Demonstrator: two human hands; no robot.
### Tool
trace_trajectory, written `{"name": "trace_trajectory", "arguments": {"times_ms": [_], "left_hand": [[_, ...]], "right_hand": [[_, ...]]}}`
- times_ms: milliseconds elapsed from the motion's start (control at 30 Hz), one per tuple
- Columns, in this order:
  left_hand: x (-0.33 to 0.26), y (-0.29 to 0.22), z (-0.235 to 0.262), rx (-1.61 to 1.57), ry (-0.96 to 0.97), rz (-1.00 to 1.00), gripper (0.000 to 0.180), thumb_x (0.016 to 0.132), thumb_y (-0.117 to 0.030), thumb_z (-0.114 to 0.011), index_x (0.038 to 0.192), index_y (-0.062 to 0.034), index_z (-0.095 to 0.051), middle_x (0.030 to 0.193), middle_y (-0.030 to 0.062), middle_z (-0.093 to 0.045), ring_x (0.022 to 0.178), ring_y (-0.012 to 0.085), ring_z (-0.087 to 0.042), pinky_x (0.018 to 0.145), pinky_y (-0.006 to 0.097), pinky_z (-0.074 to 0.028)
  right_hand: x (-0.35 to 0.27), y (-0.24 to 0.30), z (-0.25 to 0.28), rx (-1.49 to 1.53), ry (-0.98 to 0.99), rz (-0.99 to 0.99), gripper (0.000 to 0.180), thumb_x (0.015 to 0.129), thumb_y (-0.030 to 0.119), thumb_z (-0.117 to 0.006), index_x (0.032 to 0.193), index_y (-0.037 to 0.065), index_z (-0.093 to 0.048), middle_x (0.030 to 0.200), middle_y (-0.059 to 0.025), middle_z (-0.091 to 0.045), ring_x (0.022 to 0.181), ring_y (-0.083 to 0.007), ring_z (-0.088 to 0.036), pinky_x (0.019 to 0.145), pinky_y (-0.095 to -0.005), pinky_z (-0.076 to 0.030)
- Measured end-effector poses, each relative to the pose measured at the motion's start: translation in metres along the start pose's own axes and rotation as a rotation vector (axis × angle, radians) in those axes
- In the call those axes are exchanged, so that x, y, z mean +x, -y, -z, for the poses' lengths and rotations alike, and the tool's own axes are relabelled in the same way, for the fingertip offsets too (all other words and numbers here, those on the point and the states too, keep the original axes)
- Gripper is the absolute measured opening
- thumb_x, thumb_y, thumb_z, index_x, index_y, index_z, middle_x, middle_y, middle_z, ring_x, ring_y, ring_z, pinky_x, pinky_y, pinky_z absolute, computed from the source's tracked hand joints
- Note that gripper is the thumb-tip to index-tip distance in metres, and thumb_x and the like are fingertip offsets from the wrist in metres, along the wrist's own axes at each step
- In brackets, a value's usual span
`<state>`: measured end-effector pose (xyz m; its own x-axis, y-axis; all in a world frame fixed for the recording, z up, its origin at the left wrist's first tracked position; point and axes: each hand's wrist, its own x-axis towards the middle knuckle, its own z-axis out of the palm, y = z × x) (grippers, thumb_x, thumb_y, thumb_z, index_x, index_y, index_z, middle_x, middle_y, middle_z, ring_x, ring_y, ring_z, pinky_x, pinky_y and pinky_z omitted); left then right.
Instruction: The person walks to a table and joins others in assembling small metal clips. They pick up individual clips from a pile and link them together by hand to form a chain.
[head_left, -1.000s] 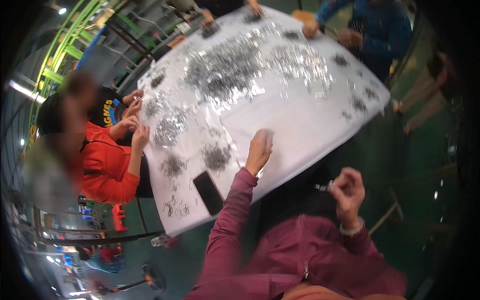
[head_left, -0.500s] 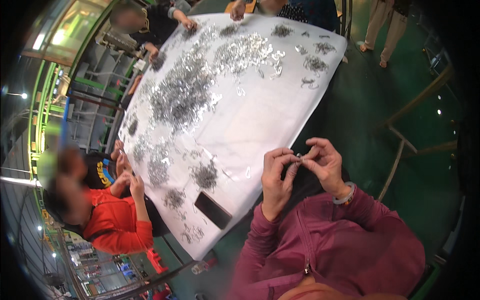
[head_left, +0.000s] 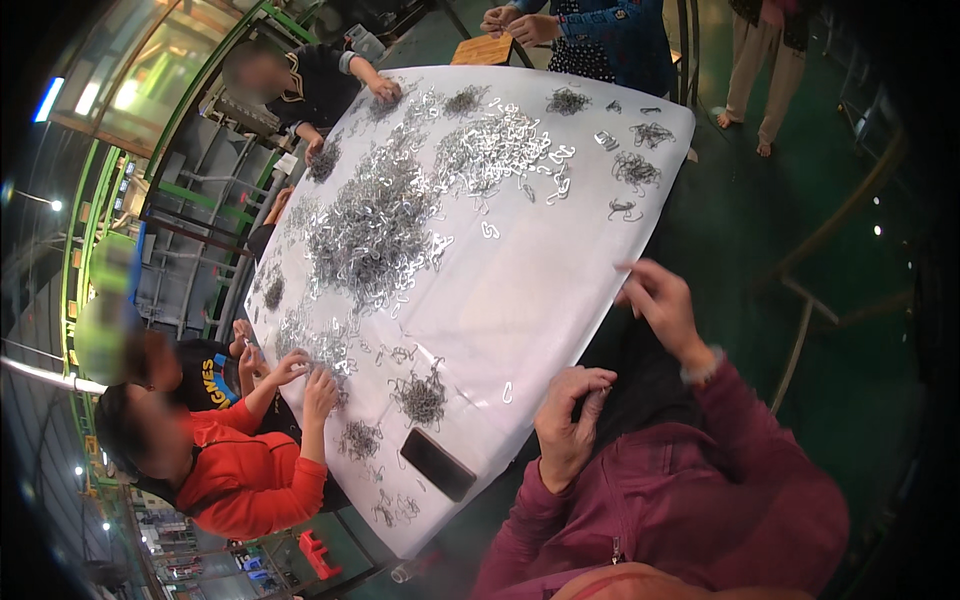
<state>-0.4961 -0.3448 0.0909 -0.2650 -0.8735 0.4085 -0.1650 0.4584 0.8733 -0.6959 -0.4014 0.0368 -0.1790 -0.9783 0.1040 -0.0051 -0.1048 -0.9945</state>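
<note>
My left hand [head_left: 570, 425] is held beside the table's near edge with its fingers curled in toward the thumb; whatever is in them, if anything, is hidden. Farther right, my right hand [head_left: 662, 308] reaches to the edge of the white-covered table [head_left: 545, 280], index finger stretched out and nothing visible in it. A single small bent-wire piece [head_left: 507, 392] lies on the cover near my left hand. Over the table spreads a large pile of shiny bent-wire pieces [head_left: 370, 235], with a smaller darker heap [head_left: 420, 398] nearer to me.
A dark phone [head_left: 437, 464] lies at the table's near left corner. A person in red [head_left: 250, 465] works at the left side, others at the far side. Small wire heaps [head_left: 636, 170] sit at the far right. A wooden stool [head_left: 483, 50] stands beyond.
My hands, together before with fingertips meeting, have come apart. The right has moved up toward the table edge, the left down. The view has shifted; the person in red now reaches over the table.
</note>
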Motion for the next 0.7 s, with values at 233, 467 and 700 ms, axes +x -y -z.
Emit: {"name": "trace_trajectory", "arguments": {"times_ms": [233, 467, 700], "left_hand": [[-0.016, 0.007, 0.001, -0.004, -0.026, 0.111, 0.009, 0.089, 0.007, -0.062, 0.096, 0.0014, -0.063, 0.097, 0.0118, -0.068, 0.093, 0.0194, -0.065, 0.084, 0.029, -0.05], [-0.017, 0.02, 0.014, -0.03, -0.053, 0.103, 0.013, 0.087, 0.008, -0.063, 0.097, 0.0008, -0.063, 0.097, 0.0121, -0.07, 0.091, 0.0205, -0.066, 0.081, 0.03, -0.052], [-0.024, 0.027, 0.022, -0.082, -0.064, 0.209, 0.013, 0.085, 0.0, -0.068, 0.097, -0.0039, -0.066, 0.096, 0.0079, -0.07, 0.091, 0.0255, -0.064, 0.082, 0.034, -0.049]], "right_hand": [[0.221, -0.106, -0.042, -0.87, -0.145, 0.187, 0.032, 0.085, 0.019, -0.067, 0.11, 0.0, -0.061, 0.102, -0.0176, -0.062, 0.099, -0.0346, -0.059, 0.085, -0.0436, -0.049], [0.264, -0.124, -0.061, -0.873, 0.268, 0.239, 0.022, 0.079, 0.015, -0.067, 0.096, 0.002, -0.065, 0.095, -0.0149, -0.061, 0.094, -0.0333, -0.059, 0.083, -0.0427, -0.05], [0.214, -0.087, -0.095, 0.044, 0.57, -0.154, 0.013, 0.083, 0.004, -0.065, 0.091, -0.003, -0.057, 0.089, -0.0122, -0.067, 0.077, -0.0168, -0.066, 0.06, -0.0282, -0.053]]}}
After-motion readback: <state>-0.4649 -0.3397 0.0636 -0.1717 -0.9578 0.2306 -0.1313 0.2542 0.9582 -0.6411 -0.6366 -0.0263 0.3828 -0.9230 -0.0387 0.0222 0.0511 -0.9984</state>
